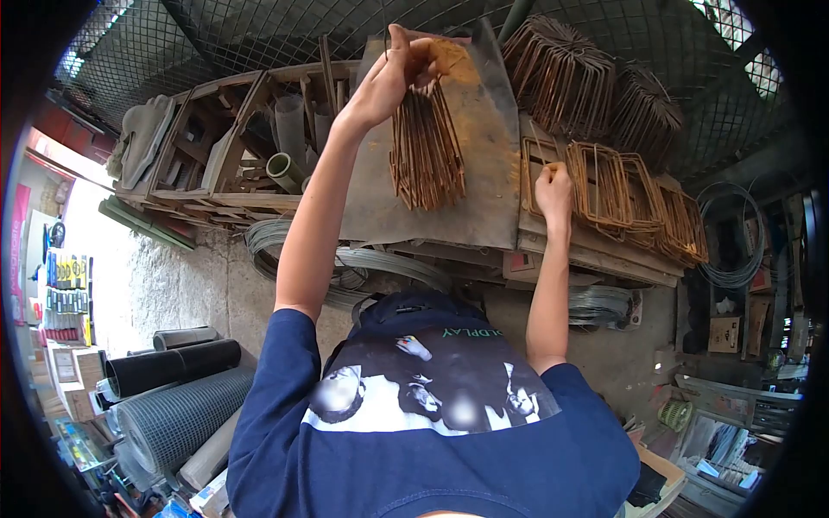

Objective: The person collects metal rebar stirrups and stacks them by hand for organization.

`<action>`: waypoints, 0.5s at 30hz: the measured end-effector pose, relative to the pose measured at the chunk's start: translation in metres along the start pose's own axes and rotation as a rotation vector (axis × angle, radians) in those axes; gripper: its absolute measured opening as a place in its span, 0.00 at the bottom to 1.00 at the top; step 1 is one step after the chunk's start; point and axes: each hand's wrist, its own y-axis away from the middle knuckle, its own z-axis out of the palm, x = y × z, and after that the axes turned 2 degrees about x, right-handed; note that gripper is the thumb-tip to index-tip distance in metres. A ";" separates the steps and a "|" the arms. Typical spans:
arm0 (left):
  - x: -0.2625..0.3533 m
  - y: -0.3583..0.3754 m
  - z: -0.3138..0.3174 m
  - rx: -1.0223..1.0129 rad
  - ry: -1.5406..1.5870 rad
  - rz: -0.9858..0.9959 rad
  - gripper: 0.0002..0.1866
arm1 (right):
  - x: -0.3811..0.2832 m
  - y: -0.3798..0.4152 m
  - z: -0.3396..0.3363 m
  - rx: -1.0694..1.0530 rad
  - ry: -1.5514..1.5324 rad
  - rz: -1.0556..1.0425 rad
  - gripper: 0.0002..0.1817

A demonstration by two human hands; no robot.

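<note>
My left hand (399, 79) is over the upper end of a bundle of rusty bent rods (427, 160), its thumb raised and its fingers loosely curled apart. No object shows clearly in its grasp. The bundle rests on a worn metal sheet (482, 203). To the right, my right hand (554, 188) is closed, with a thin rod (537, 138) projecting from its fingers. It is beside rusty rectangular wire frames (600, 186), which stand in a row on a wooden surface (635, 263).
More bundles of rusty frames (561, 73) stand at the back right, before a mesh fence (717, 112). Coils of grey wire (393, 263) lie under the bench edge. Wooden racks (211, 164) with tubes are at left; mesh rolls (186, 419) lie at lower left.
</note>
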 end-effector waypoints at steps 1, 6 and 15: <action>-0.001 -0.001 0.001 0.001 0.000 -0.001 0.43 | -0.003 0.002 -0.004 -0.001 0.001 -0.001 0.12; -0.002 -0.004 0.005 -0.026 0.224 0.026 0.33 | 0.002 -0.003 -0.012 0.159 0.001 0.017 0.18; 0.004 -0.009 0.009 -0.110 0.202 0.050 0.29 | -0.011 -0.001 -0.037 0.319 -0.404 -0.032 0.21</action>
